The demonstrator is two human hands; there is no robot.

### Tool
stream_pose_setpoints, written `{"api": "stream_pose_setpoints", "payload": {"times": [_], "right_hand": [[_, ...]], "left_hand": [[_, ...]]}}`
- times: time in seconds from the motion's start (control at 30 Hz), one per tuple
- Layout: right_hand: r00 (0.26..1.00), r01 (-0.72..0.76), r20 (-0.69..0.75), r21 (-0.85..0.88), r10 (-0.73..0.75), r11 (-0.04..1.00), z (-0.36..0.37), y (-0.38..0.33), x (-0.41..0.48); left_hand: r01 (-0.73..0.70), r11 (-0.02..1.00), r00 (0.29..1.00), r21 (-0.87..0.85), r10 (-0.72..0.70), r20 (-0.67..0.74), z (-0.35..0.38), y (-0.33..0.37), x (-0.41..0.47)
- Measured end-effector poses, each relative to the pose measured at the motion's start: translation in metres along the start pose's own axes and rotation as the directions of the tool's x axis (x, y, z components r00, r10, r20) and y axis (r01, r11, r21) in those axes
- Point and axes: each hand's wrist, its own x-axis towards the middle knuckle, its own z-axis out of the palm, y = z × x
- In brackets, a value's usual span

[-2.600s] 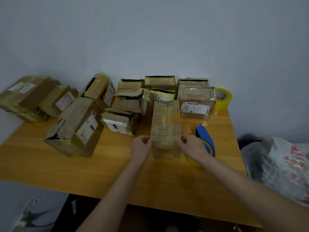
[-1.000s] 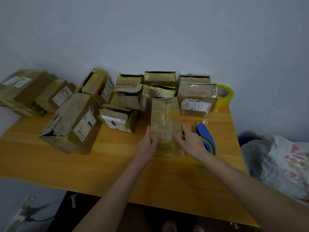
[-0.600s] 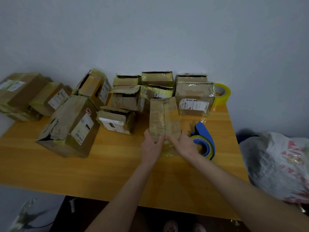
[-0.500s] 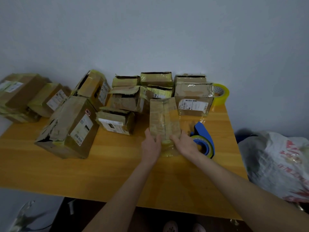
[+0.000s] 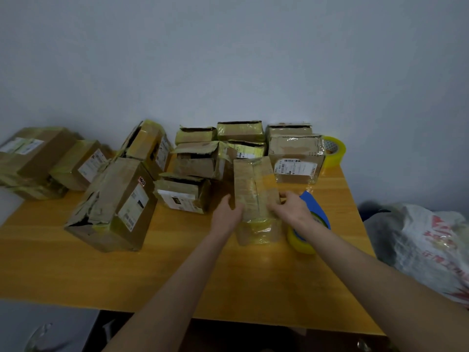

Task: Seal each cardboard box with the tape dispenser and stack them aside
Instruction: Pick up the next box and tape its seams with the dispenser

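A narrow cardboard box [image 5: 253, 189], wrapped in glossy tape, stands lengthwise at the table's middle right. My left hand [image 5: 226, 215] lies along its left side with the thumb over the top edge. My right hand [image 5: 291, 207] grips the right top edge, its fingers curled onto the lid. The blue tape dispenser [image 5: 317, 208] with its yellow roll rests on the table just right of the box, partly hidden behind my right wrist.
Several worn boxes crowd the back of the wooden table [image 5: 76, 270]; a large one [image 5: 114, 204] is at the left and a labelled one [image 5: 295, 158] is behind the held box. A spare yellow tape roll [image 5: 333, 151] sits at the back right. A plastic sack [image 5: 431, 247] lies beyond the table's right edge.
Both hands have slid apart from the seam at the box's near top and now hold its left and right sides. The box and the dispenser have stayed put.
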Motion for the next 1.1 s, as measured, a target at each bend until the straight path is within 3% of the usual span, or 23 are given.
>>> {"api": "stream_pose_setpoints", "payload": {"times": [0.1,0.4,0.5,0.7,0.87,1.1], "right_hand": [[1.0,-0.002,-0.021,-0.02,0.001,1.0,0.001,-0.002,-0.006],[0.949,0.226,-0.241,0.069,-0.204,0.972,-0.015,-0.032,-0.04],[0.905,0.313,-0.341,0.131,-0.254,0.94,-0.022,-0.055,-0.055],[0.816,0.472,-0.443,0.141,-0.37,0.87,-0.023,-0.118,-0.064],[0.808,0.516,-0.422,0.17,-0.411,0.84,0.021,-0.182,-0.058],[0.792,0.573,-0.374,0.181,-0.483,0.799,0.142,-0.302,-0.04]], "left_hand": [[-0.045,0.999,0.999,0.014,0.045,0.016,0.003,0.005,-0.012],[-0.226,0.963,0.932,0.148,0.258,-0.256,-0.029,0.041,-0.051],[-0.326,0.937,0.881,0.125,0.349,-0.32,-0.045,0.06,-0.058],[-0.428,0.904,0.827,0.008,0.395,-0.4,-0.1,0.089,-0.06],[-0.408,0.913,0.813,0.014,0.37,-0.449,-0.174,0.079,-0.042],[-0.419,0.907,0.751,0.03,0.365,-0.551,-0.318,0.018,0.008]]}}
